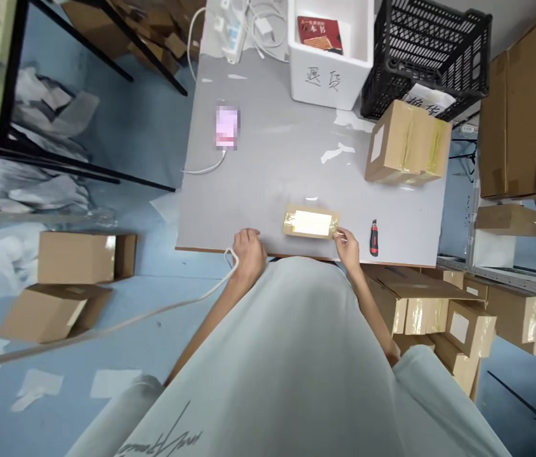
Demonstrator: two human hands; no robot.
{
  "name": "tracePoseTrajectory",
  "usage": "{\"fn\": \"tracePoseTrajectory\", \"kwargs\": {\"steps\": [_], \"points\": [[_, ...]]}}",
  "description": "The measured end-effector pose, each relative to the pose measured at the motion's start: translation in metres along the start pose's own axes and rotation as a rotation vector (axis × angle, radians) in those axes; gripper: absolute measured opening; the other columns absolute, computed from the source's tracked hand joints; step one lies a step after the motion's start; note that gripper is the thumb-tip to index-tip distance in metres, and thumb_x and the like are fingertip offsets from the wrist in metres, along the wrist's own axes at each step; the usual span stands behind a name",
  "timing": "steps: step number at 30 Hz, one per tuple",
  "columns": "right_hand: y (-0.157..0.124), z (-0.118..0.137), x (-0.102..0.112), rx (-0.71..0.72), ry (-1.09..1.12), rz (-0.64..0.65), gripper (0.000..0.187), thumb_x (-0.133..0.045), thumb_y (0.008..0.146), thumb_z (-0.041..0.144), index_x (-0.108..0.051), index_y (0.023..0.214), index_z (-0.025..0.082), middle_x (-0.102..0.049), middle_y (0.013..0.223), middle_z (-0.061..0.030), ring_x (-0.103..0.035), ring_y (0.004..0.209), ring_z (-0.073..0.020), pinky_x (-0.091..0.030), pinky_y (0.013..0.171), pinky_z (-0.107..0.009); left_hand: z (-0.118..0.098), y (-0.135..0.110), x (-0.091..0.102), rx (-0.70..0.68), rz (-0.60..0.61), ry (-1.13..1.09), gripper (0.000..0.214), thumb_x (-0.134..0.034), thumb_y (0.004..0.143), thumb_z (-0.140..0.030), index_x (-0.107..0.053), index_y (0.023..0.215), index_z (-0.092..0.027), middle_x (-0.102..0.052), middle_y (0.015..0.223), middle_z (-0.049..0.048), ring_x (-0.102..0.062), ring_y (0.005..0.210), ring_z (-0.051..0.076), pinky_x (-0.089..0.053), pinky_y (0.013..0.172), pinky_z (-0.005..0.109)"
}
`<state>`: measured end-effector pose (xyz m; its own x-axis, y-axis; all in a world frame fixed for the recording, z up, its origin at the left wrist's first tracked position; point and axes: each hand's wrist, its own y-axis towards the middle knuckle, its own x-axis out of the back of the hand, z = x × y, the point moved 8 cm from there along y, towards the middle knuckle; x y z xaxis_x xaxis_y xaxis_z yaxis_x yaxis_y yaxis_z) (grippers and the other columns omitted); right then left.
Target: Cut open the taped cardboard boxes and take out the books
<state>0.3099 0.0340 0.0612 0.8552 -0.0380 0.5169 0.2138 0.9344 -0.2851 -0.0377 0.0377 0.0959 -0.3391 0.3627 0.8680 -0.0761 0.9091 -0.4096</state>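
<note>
Floor (129, 349): light blue, smooth, white paper scraps (115, 383) lying at lower left.
Tabletop (268, 165): grey, brown along the near edge, torn white patches on its surface.
Rack (12, 76): black frame at the left, pale bags (49, 184) around it.
Boxes (76, 257): two brown ones side by side, left of the tabletop.
Shelf (510, 276): grey rail at the right, brown cartons (517, 120) about it.
Light: bright, even, shadows soft.

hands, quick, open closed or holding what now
Left hand: curled at the table edge, nothing visibly held; whether closed cannot be told.
Right hand: fingertips at the taped box's right end; grip cannot be told.
</note>
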Motion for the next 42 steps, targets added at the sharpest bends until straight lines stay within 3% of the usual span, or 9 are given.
{"fn": "tracePoseTrajectory", "kwargs": {"steps": [3,6,8,14,17,20,27,31,42], "points": [[-0.02,0.037,0.005,0.076,-0.106,-0.096,0.043,-0.059,0.109,0.051,-0.081,0.125,0.019,-0.083,0.134,-0.0194,-0.081,0.118,-0.03,-0.069,0.103,-0.046,0.049,-0.027,-0.031,0.05,0.414,0.238,0.047,-0.05,0.102,-0.008,-0.077,0.14,-0.002,-0.072,0.148,0.0377,-0.068,0.148,0.047,-0.052,0.124,0.06],[-0.04,0.068,-0.002,0.105,-0.136,-0.111,0.045,-0.057,0.111,0.055,-0.082,0.12,0.019,-0.085,0.126,-0.0173,-0.08,0.114,-0.0305,-0.068,0.104,-0.047,0.079,-0.046,-0.047,0.028,0.623,0.186,0.033,-0.067,0.097,-0.018,-0.086,0.123,-0.01,-0.082,0.13,0.0327,-0.081,0.129,0.045,-0.061,0.109,0.051],[-0.05,0.086,-0.035,0.111,-0.091,0.073,0.044,-0.06,0.112,0.056,-0.083,0.121,0.02,-0.087,0.123,-0.0145,-0.082,0.112,-0.0293,-0.068,0.104,-0.046,0.091,-0.055,-0.052,-0.015,0.707,0.126,0.029,-0.068,0.099,-0.028,-0.088,0.117,-0.016,-0.086,0.123,0.0263,-0.085,0.119,0.039,-0.063,0.098,0.041],[-0.087,0.118,-0.2,0.204,-0.322,0.947,0.047,-0.084,0.104,0.036,-0.078,0.149,0.022,-0.084,0.145,-0.0123,-0.08,0.133,-0.0288,-0.062,0.112,-0.038,0.108,-0.069,-0.044,-0.106,0.683,0.034,0.046,-0.048,0.111,-0.04,-0.087,0.126,-0.021,-0.087,0.132,0.0196,-0.083,0.122,0.036,-0.059,0.094,0.037],[-0.105,0.112,-0.236,0.224,-0.568,1.179,0.035,-0.09,0.099,0.023,-0.085,0.134,0.02,-0.09,0.121,-0.0105,-0.082,0.114,-0.0277,-0.059,0.097,-0.032,0.119,-0.073,-0.036,-0.088,0.601,0.067,0.047,-0.048,0.11,-0.04,-0.088,0.122,-0.02,-0.087,0.123,0.0217,-0.083,0.116,0.039,-0.058,0.091,0.039],[-0.122,0.123,-0.23,0.304,-0.515,1.253,0.016,-0.081,0.103,0.013,-0.09,0.114,0.02,-0.089,0.112,-0.0069,-0.079,0.102,-0.0217,-0.051,0.09,-0.028,0.13,-0.08,-0.036,-0.08,0.589,0.021,0.047,-0.047,0.11,-0.041,-0.089,0.12,-0.024,-0.088,0.117,0.0186,-0.083,0.11,0.038,-0.056,0.086,0.038],[-0.133,0.162,-0.168,0.321,-0.282,1.211,0.019,-0.075,0.103,0.013,-0.091,0.11,0.021,-0.088,0.111,-0.0026,-0.073,0.094,-0.018,-0.046,0.086,-0.027,0.145,-0.094,-0.029,-0.024,0.61,-0.106,0.038,-0.06,0.105,-0.054,-0.086,0.104,-0.027,-0.088,0.098,0.0093,-0.08,0.095,0.031,-0.045,0.073,0.034],[-0.127,0.162,-0.161,0.322,-0.303,1.229,0.017,-0.075,0.103,0.013,-0.09,0.107,0.02,-0.086,0.104,-0.0008,-0.071,0.088,-0.017,-0.044,0.082,-0.027,0.129,-0.091,-0.006,-0.093,0.568,-0.121,0.039,-0.06,0.104,-0.056,-0.085,0.093,-0.029,-0.086,0.093,0.0074,-0.079,0.09,0.03,-0.043,0.07,0.035],[-0.114,0.155,-0.144,0.341,-0.199,1.171,0.008,-0.078,0.105,0.024,-0.086,0.107,0.022,-0.084,0.115,-0.0046,-0.073,0.099,-0.0213,-0.048,0.087,-0.03,0.059,-0.05,0.043,-0.045,0.283,0.223,0.056,-0.035,0.114,-0.029,-0.08,0.147,-0.019,-0.081,0.137,0.0241,-0.08,0.12,0.043,-0.06,0.096,0.05]]}}
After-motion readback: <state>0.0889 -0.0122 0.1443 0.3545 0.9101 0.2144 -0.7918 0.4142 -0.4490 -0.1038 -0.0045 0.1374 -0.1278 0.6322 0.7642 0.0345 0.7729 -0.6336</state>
